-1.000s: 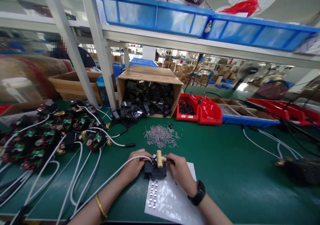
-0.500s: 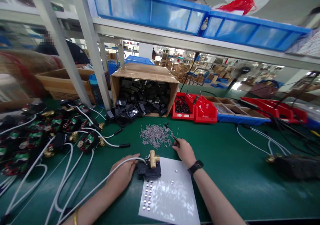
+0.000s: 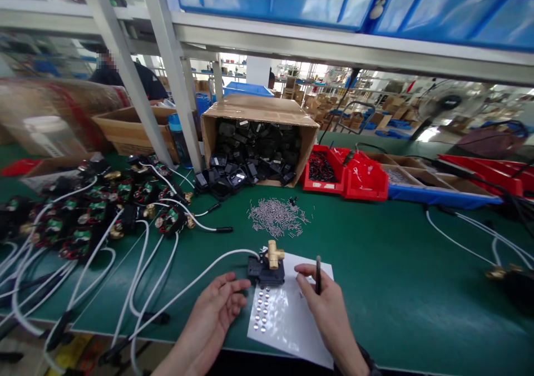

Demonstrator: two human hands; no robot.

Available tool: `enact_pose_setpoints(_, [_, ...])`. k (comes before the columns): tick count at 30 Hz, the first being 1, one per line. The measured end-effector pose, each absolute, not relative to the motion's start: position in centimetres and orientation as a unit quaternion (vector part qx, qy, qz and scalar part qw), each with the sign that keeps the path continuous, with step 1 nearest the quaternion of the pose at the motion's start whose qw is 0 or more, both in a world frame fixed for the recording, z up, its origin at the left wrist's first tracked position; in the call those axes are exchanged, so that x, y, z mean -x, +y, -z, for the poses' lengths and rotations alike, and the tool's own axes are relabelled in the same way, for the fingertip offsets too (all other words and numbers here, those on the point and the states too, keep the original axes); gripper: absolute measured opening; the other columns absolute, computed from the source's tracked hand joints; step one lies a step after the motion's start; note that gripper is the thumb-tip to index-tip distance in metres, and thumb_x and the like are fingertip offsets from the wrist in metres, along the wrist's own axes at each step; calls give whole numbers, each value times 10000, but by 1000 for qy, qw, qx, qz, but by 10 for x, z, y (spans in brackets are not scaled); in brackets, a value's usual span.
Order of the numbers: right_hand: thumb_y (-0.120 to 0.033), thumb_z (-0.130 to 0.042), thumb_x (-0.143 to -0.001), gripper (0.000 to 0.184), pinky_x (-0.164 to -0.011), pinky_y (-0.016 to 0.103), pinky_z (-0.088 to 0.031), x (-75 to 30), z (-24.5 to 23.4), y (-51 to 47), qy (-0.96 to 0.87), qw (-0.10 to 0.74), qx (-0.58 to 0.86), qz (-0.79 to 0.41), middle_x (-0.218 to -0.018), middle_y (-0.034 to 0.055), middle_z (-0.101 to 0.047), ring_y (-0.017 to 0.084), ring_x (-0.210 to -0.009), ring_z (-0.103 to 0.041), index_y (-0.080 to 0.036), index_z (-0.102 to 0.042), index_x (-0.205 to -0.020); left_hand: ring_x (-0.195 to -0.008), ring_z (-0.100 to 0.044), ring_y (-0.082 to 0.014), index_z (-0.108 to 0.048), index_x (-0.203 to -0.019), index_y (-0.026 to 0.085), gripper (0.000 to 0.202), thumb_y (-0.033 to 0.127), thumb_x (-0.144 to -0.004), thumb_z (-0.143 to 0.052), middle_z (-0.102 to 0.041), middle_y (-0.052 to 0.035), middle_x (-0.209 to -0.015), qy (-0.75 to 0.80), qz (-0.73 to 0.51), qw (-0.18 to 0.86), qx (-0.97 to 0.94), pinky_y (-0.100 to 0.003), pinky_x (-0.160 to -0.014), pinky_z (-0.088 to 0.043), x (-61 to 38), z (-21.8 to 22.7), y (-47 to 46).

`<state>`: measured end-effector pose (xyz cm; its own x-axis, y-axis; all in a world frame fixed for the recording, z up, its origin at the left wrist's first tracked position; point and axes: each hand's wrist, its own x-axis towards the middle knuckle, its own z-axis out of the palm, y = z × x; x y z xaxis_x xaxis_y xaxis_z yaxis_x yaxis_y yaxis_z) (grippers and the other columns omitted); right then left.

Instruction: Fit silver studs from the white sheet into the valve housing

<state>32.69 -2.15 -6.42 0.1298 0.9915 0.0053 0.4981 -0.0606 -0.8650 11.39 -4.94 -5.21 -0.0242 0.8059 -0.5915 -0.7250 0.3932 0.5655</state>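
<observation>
The left hand (image 3: 221,306) is open, palm up, with the fingers loosely curled. It holds nothing. Just past its fingertips sits a small black block (image 3: 262,273) with a gold pipe piece (image 3: 273,252) on top (the two are joined as one part). The block is very close to this hand, but I cannot tell if they touch. A white cable (image 3: 196,281) runs out of the block and goes by the far side of the left hand.

The right hand (image 3: 323,303) is closed on a thin black tool (image 3: 318,273), pinched between thumb and fingers. The tool's tip points away from the person. The block is just up and to the left of this hand.

Under the right hand lies a white sheet (image 3: 292,331). Between the two hands, the sheet has rows of tiny shiny dots (image 3: 261,315). Farther out past both hands is a heap of little metal pins (image 3: 277,223) on the green table (image 3: 375,265). Beyond the pins is a cardboard box (image 3: 258,114) on its side with black parts inside.
</observation>
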Motion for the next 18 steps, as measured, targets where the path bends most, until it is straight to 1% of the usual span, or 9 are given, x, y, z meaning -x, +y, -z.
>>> enact_pose_setpoints(2, [-457, -518, -759, 333, -469, 280, -408, -321, 68, -29, -534, 397, 670, -330, -726, 47, -648, 169, -525, -508, -165, -613, -889, -566, -604, -115, -545, -832, 135, 164, 82, -714, -645, -683, -88, -805, 475, -551, 682, -69, -198, -508, -449, -117, 55, -52])
enact_pose_setpoints(4, [-470, -553, -727, 334, -502, 287, -428, -317, 70, -30, -516, 413, 674, -330, -765, 62, -669, 181, -555, -534, -171, -636, -851, -588, -606, -115, -558, -790, 136, 167, 133, -688, -689, -681, -72, -792, 490, -565, 658, -83, -197, -522, -451, -117, 59, -55])
enact_pose_setpoints(7, [-459, -572, -689, 305, -525, 287, -438, -312, 70, -27, -517, 426, 665, -330, -780, 65, -677, 183, -565, -542, -183, -650, -790, -568, -568, -92, -607, -763, 127, 241, 212, -605, -767, -639, -9, -669, 515, -595, 605, -120, -184, -530, -441, -116, 64, -56])
enact_pose_setpoints(9, [-448, -553, -690, 288, -476, 275, -408, -307, 70, -26, -522, 428, 663, -324, -720, 52, -664, 162, -499, -501, -186, -637, -775, -537, -538, -82, -630, -764, 120, 304, 256, -552, -801, -602, 19, -594, 519, -597, 594, -147, -180, -517, -428, -116, 66, -55])
enact_pose_setpoints(11, [-436, -526, -701, 269, -440, 264, -370, -302, 69, -26, -530, 427, 664, -309, -703, 35, -644, 138, -447, -452, -192, -605, -783, -526, -535, -83, -641, -825, 119, 378, 282, -530, -812, -606, 19, -585, 510, -586, 611, -154, -186, -515, -426, -119, 67, -52])
enact_pose_setpoints(13, [-420, -523, -697, 224, -429, 261, -338, -297, 69, -27, -544, 419, 667, -290, -645, 9, -608, 131, -427, -422, -206, -575, -741, -528, -549, -88, -638, -885, 121, 435, 289, -525, -817, -626, 6, -603, 501, -574, 633, -138, -196, -530, -435, -122, 67, -49])
enact_pose_setpoints(14, [-411, -526, -693, 201, -437, 264, -332, -297, 69, -27, -553, 413, 667, -281, -610, -2, -586, 134, -430, -418, -214, -565, -711, -530, -555, -91, -638, -885, 121, 440, 290, -522, -820, -631, 2, -605, 498, -570, 641, -127, -200, -540, -440, -123, 68, -47])
enact_pose_setpoints(16, [-393, -531, -693, 171, -483, 273, -352, -298, 71, -28, -574, 403, 660, -270, -585, -9, -572, 152, -470, -448, -226, -558, -665, -538, -565, -93, -641, -824, 116, 409, 302, -511, -829, -636, -8, -610, 495, -570, 646, -114, -202, -556, -443, -124, 70, -44])
enact_pose_setpoints(18, [-384, -512, -728, 162, -542, 276, -392, -303, 77, -28, -611, 390, 642, -250, -651, -4, -605, 168, -536, -503, -237, -570, -692, -541, -560, -85, -640, -755, 109, 394, 336, -498, -835, -637, -15, -613, 493, -578, 640, -114, -188, -550, -427, -125, 73, -42])
